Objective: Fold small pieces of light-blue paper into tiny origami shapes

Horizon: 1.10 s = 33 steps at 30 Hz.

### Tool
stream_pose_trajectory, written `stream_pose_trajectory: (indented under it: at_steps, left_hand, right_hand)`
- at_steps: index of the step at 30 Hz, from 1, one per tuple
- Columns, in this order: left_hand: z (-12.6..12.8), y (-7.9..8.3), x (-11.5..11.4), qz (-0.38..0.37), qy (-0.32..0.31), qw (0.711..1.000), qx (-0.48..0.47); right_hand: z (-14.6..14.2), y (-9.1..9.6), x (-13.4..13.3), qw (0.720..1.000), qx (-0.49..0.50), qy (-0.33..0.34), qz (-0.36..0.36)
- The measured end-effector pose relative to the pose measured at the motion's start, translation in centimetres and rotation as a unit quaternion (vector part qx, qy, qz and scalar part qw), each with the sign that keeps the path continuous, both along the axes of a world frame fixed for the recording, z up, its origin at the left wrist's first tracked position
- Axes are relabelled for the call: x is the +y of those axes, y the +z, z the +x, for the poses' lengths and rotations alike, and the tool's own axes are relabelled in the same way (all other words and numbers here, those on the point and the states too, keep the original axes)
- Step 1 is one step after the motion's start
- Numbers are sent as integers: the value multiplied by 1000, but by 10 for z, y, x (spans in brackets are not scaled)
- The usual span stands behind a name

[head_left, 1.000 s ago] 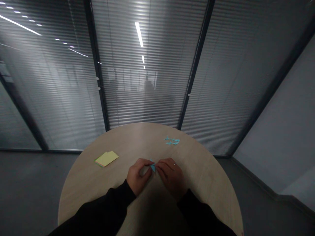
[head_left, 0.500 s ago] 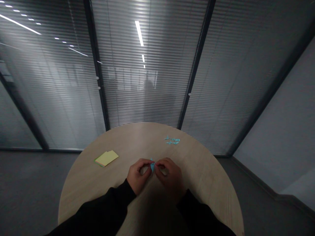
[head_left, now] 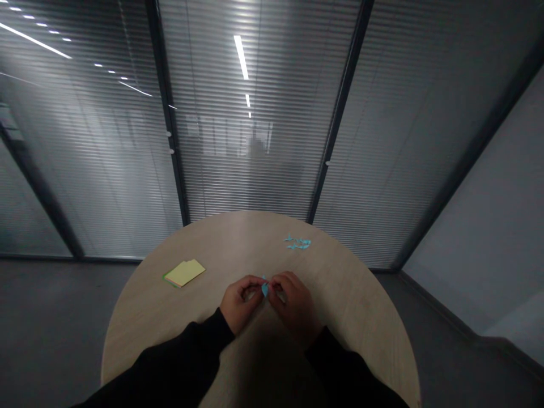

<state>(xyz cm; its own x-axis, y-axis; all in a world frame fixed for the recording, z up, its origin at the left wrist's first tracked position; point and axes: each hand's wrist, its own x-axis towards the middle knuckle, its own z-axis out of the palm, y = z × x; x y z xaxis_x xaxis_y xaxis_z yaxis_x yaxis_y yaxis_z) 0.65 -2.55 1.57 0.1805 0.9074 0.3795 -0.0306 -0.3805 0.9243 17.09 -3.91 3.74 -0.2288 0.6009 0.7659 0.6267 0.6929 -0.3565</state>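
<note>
Both of my hands meet over the middle of a round wooden table (head_left: 178,317). Between their fingertips is a small folded piece of blue paper (head_left: 264,288). My left hand (head_left: 239,303) pinches it from the left, fingers curled. From the right, my right hand (head_left: 294,304) pinches the same piece. Most of the paper is hidden by my fingers. Black sleeves cover both forearms.
A small stack of yellow paper sheets (head_left: 184,272) lies at the table's left. A few small folded blue paper pieces (head_left: 298,243) lie at the far right of the table. Glass walls with blinds stand behind the table; grey floor surrounds it.
My right fingers have curled in tighter on the blue paper and both hands have shifted slightly away from me. The other things lie where they were.
</note>
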Motion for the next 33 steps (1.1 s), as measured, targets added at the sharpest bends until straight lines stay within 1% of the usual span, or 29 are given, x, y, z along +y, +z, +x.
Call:
stream_pose_trajectory:
  at_steps: [5,7,9,13,17,20,25,28,30,33]
  left_hand:
    - [1,0,1,-66,-44,995,-62]
    - [0,0,1,-81,-58,992,-74]
    - [-1,-1,2,-78,-64,992,-72]
    - [-1,-3,3,-60,-53,996,-49]
    - [1,-3,4,-55,-43,995,-68]
    - [2,-4,5,-55,-39,995,-74]
    - [0,-2,4,-36,-21,999,-32]
    - [0,-1,3,-29,-12,1000,-4]
    - [0,-1,3,-32,-11,999,-1]
    - [1,-1,3,-36,-6,999,-2]
  right_hand:
    - [1,1,-1,1000,25,3,-1]
    - [2,0,-1,1000,30,4,-6]
    - [3,-1,-1,999,29,10,-10]
    - [4,-2,-1,1000,9,10,-3]
    - [5,-2,0,1000,-3,12,-1]
    - [6,-1,1,999,5,28,-25]
    - [9,-5,4,994,35,54,-88]
    - [9,-6,6,990,57,52,-122]
    - [9,-5,6,987,65,45,-141]
    - [10,-4,5,985,55,43,-158]
